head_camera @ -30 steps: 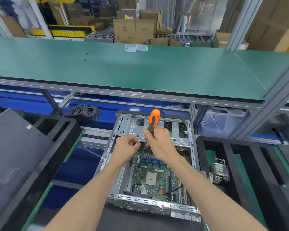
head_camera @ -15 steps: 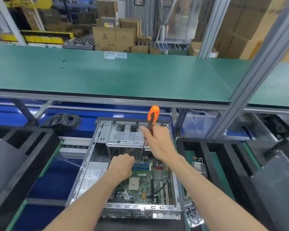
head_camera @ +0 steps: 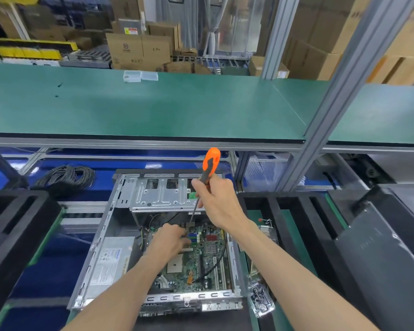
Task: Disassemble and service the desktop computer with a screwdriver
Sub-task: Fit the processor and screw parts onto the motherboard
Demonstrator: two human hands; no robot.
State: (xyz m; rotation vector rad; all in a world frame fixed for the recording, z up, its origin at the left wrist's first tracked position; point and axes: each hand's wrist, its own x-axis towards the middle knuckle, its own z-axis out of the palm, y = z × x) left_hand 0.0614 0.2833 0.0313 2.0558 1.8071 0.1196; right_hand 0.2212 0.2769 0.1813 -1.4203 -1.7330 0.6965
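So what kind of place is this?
Probably a factory workbench for servicing computers: an opened silver metal desktop computer case under a long green-matted bench, with stacked brown cardboard boxes behind.

orange-and-black screwdriver (head_camera: 209, 164), green motherboard (head_camera: 196, 259), silver case (head_camera: 101, 247), green shelf (head_camera: 153, 108), black cable coil (head_camera: 67, 179)

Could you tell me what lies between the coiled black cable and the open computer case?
In the head view, only blue surface separates the coiled black cable from the open silver computer case.
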